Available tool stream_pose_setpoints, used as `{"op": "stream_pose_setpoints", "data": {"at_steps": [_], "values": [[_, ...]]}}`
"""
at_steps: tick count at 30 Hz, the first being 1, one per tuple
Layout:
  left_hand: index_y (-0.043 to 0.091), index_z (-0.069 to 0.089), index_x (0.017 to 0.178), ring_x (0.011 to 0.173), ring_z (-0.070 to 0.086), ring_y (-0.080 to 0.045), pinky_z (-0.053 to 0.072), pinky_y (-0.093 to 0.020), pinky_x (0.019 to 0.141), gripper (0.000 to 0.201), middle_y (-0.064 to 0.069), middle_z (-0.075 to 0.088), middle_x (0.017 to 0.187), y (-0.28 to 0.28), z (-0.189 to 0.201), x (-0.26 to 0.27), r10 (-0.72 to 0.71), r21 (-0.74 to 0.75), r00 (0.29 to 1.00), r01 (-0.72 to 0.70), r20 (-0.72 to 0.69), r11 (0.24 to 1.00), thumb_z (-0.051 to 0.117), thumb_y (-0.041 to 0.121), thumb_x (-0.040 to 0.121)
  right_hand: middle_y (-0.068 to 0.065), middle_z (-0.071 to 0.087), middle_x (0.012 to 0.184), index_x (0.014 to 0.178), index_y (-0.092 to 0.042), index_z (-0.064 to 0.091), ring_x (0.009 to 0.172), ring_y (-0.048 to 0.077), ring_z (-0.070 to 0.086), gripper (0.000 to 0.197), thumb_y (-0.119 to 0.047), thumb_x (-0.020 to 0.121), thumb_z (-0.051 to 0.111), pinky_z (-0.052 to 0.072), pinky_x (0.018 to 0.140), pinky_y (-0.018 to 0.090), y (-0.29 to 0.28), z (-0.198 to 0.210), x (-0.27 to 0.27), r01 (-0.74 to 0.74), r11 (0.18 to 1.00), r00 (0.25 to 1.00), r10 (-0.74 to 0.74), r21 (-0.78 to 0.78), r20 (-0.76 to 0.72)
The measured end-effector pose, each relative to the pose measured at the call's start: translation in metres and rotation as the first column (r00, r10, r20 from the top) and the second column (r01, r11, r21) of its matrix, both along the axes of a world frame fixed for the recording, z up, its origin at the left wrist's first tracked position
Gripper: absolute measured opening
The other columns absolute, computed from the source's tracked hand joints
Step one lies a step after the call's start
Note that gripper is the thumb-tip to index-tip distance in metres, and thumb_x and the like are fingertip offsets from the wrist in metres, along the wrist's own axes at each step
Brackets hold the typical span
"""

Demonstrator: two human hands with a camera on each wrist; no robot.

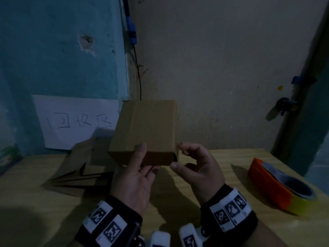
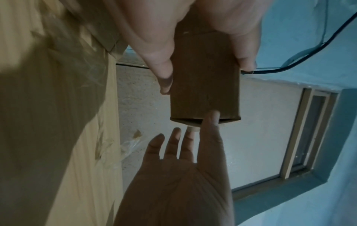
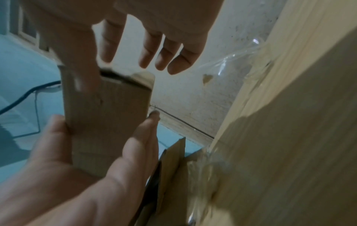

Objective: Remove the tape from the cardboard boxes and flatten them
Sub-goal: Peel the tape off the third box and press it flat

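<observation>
Your left hand [image 1: 135,177] holds a small cardboard box [image 1: 147,129] up above the middle of the tabletop [image 1: 204,175], clear of its surface. The thumb lies on the top face near the near edge, and the left wrist view shows the other fingers [image 2: 245,50] curled round the opposite side, so the box is gripped between them. Your right hand [image 1: 197,166] is at the box's near right corner. Its fingers are loosely spread and slightly bent; in the left wrist view one fingertip touches the edge of the end flap, where a narrow dark gap shows, while the others stay apart from the cardboard. Whether any tape is pinched there, you cannot tell.

On the left part of the tabletop, behind and below your left hand, lies a stack of flattened cardboard pieces [image 1: 76,175]. A white sheet with handwritten characters [image 1: 76,122] is stuck to the blue wall [image 1: 53,50] on the far left. On the right of the tabletop sits an orange and yellow tape dispenser [image 1: 277,189], well apart from your hands. Crumpled clear tape [image 3: 241,61] lies at the far edge of the tabletop, seen from the right wrist.
</observation>
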State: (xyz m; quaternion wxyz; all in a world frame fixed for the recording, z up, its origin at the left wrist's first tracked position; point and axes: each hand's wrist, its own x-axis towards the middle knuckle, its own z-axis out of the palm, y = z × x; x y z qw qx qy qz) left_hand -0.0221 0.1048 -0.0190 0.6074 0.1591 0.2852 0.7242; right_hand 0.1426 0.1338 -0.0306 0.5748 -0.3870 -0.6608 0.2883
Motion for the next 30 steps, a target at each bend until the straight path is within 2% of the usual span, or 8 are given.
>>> {"op": "stream_pose_setpoints", "data": {"at_steps": [5, 9, 14, 18, 23, 25, 28, 30], "values": [[0.015, 0.055, 0.12, 0.099, 0.063, -0.027, 0.051, -0.041, 0.09, 0.054, -0.016, 0.064, 0.119, -0.002, 0.005, -0.001, -0.026, -0.014, 0.999, 0.026, 0.044, 1.0, 0.079, 0.031, 0.075, -0.006, 0.074, 0.092, 0.08, -0.024, 0.073, 0.086, 0.008, 0.069, 0.015, -0.009, 0.083, 0.076, 0.058, 0.073, 0.027, 0.001, 0.002, 0.004, -0.018, 1.0, 0.99, 0.016, -0.014, -0.142], [0.015, 0.057, 0.125, 0.106, 0.067, -0.03, 0.055, -0.041, 0.082, 0.058, -0.019, 0.071, 0.118, -0.003, 0.004, -0.003, -0.025, -0.006, 1.0, 0.025, 0.001, 1.0, 0.079, 0.03, 0.074, 0.004, 0.072, 0.084, 0.084, -0.013, 0.07, 0.074, 0.012, 0.067, 0.005, -0.009, 0.087, 0.071, 0.058, 0.067, 0.021, -0.002, 0.006, 0.005, -0.034, 0.998, 0.978, 0.02, -0.062, -0.208], [0.013, 0.059, 0.135, 0.116, 0.071, -0.037, 0.057, -0.051, 0.096, 0.069, -0.02, 0.072, 0.128, -0.004, 0.002, -0.013, -0.006, 0.008, 0.994, 0.007, -0.105, 1.0, 0.081, 0.035, 0.074, 0.005, 0.072, 0.079, 0.082, -0.015, 0.071, 0.079, 0.022, 0.067, 0.01, -0.009, 0.089, 0.068, 0.054, 0.069, 0.035, 0.01, 0.009, 0.015, -0.037, 0.988, 0.88, -0.039, -0.15, -0.473], [0.019, 0.059, 0.138, 0.12, 0.067, -0.042, 0.053, -0.065, 0.1, 0.076, -0.019, 0.068, 0.136, -0.004, -0.001, -0.017, -0.013, -0.007, 0.993, 0.013, -0.114, 1.0, 0.088, 0.041, 0.072, 0.003, 0.07, 0.075, 0.082, -0.014, 0.068, 0.073, 0.017, 0.064, 0.007, -0.013, 0.077, 0.072, 0.046, 0.067, 0.034, 0.016, 0.012, 0.024, -0.112, 0.977, 0.74, -0.039, -0.18, -0.672], [0.024, 0.063, 0.121, 0.103, 0.072, -0.032, 0.059, -0.043, 0.068, 0.048, -0.014, 0.076, 0.118, -0.005, 0.004, -0.02, 0.024, 0.009, 0.99, -0.022, -0.137, 1.0, 0.073, 0.045, 0.079, 0.002, 0.067, 0.075, 0.089, -0.014, 0.065, 0.069, 0.016, 0.061, 0.009, -0.006, 0.094, 0.063, 0.043, 0.065, 0.032, 0.023, 0.013, 0.04, -0.106, 0.957, 0.614, -0.151, -0.271, -0.775], [0.026, 0.065, 0.114, 0.099, 0.072, -0.028, 0.057, -0.042, 0.071, 0.033, -0.01, 0.079, 0.109, -0.002, 0.005, -0.024, 0.061, 0.019, 0.99, -0.059, -0.129, 0.998, 0.069, 0.046, 0.088, 0.002, 0.068, 0.075, 0.092, -0.013, 0.066, 0.067, 0.015, 0.061, 0.007, -0.006, 0.094, 0.064, 0.043, 0.064, 0.031, 0.025, 0.015, 0.049, -0.113, 0.951, 0.562, -0.178, -0.288, -0.808], [0.025, 0.066, 0.106, 0.1, 0.069, -0.022, 0.053, -0.044, 0.083, 0.026, -0.011, 0.067, 0.134, 0.003, 0.005, -0.027, 0.048, 0.026, 0.988, -0.044, -0.146, 0.999, 0.058, 0.047, 0.097, 0.002, 0.069, 0.074, 0.093, -0.013, 0.066, 0.066, 0.015, 0.064, 0.007, -0.006, 0.092, 0.066, 0.047, 0.063, 0.031, 0.024, 0.014, 0.053, -0.123, 0.951, 0.551, -0.172, -0.283, -0.816], [0.024, 0.066, 0.106, 0.099, 0.069, -0.02, 0.052, -0.042, 0.082, 0.027, -0.008, 0.063, 0.135, 0.004, 0.005, -0.024, 0.073, 0.009, 0.987, -0.072, -0.14, 0.997, 0.055, 0.047, 0.1, 0.003, 0.069, 0.076, 0.09, -0.014, 0.067, 0.067, 0.017, 0.065, 0.006, -0.007, 0.09, 0.067, 0.049, 0.061, 0.031, 0.023, 0.012, 0.05, -0.178, 0.952, 0.548, -0.113, -0.248, -0.829]]}}
